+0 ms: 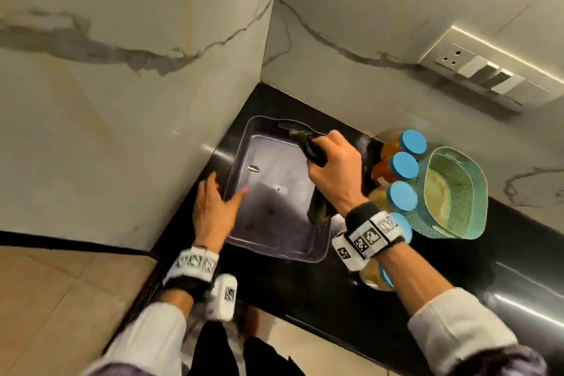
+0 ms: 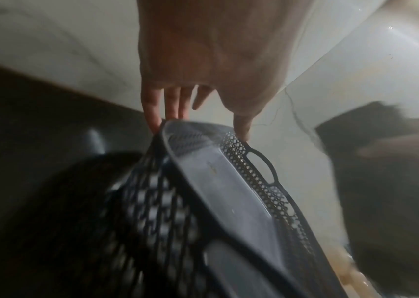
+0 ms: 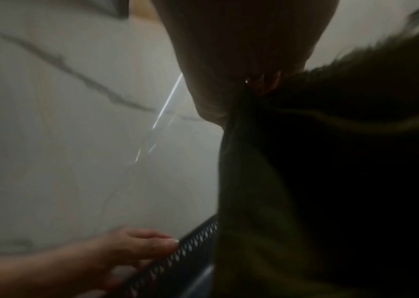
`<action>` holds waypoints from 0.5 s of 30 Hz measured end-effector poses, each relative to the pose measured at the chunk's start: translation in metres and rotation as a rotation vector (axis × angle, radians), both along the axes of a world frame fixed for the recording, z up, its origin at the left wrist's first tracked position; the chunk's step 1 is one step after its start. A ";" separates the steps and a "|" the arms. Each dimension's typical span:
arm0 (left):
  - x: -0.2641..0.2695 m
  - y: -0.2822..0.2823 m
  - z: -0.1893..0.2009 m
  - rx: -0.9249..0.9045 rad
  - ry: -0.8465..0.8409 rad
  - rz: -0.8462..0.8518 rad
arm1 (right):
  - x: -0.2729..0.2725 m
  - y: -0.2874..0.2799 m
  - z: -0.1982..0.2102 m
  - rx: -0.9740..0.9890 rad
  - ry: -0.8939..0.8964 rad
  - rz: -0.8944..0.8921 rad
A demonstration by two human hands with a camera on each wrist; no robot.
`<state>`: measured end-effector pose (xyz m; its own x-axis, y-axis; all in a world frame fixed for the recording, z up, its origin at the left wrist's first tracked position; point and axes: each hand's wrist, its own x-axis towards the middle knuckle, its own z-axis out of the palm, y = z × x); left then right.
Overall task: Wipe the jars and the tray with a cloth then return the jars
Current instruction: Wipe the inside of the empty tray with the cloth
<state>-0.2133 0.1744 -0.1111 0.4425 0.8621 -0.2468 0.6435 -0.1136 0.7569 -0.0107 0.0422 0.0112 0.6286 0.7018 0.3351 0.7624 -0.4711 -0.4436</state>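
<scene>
A grey-purple tray [image 1: 274, 180] with mesh walls lies empty in the corner of the black counter. My left hand [image 1: 213, 207] pinches its left rim, thumb inside and fingers [image 2: 152, 108] outside the wall [image 2: 216, 181]. My right hand [image 1: 332, 168] grips a bunched dark green cloth [image 1: 311, 149] over the tray's far right side; one end hangs down to the right wall. Close up, the cloth [image 3: 330, 181] fills the right wrist view beside the left hand [image 3: 127, 246]. Several jars with blue lids [image 1: 403, 165] stand in a row right of the tray.
A teal mesh basket [image 1: 451, 192] stands right of the jars. Marble walls close in the counter [image 1: 305, 284] on the left and behind. A socket and switch panel [image 1: 476, 70] is on the back wall. The counter's front edge runs near my body.
</scene>
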 end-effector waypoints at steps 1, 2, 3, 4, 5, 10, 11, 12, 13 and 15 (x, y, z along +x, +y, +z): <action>-0.005 -0.017 -0.002 0.023 -0.017 0.045 | 0.004 0.008 -0.006 -0.058 -0.025 0.058; -0.008 -0.030 -0.008 0.043 -0.050 0.084 | 0.008 0.018 -0.013 -0.112 -0.050 0.117; -0.010 -0.038 -0.015 0.054 -0.098 0.126 | 0.011 0.028 -0.021 -0.159 -0.074 0.177; -0.009 -0.040 -0.020 0.056 -0.145 0.161 | 0.014 0.039 -0.028 -0.200 -0.103 0.232; -0.007 -0.038 -0.024 0.061 -0.180 0.180 | 0.017 0.050 -0.035 -0.241 -0.133 0.286; -0.002 -0.009 -0.036 0.191 -0.199 0.044 | 0.028 0.089 -0.076 -0.462 -0.151 0.515; -0.002 -0.003 -0.037 0.204 -0.192 0.030 | 0.027 0.092 -0.086 -0.520 -0.116 0.561; -0.001 0.002 -0.038 0.215 -0.183 0.019 | 0.026 0.093 -0.095 -0.575 -0.062 0.594; 0.000 0.006 -0.039 0.222 -0.181 0.011 | 0.026 0.094 -0.104 -0.612 0.008 0.612; 0.001 0.010 -0.040 0.230 -0.191 -0.005 | 0.029 0.092 -0.116 -0.603 0.172 0.597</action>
<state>-0.2119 0.1841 -0.1514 0.4664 0.8835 0.0434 0.4906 -0.2991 0.8184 0.0186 0.1339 -0.1047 0.1062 0.9581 -0.2662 0.9025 -0.2052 -0.3787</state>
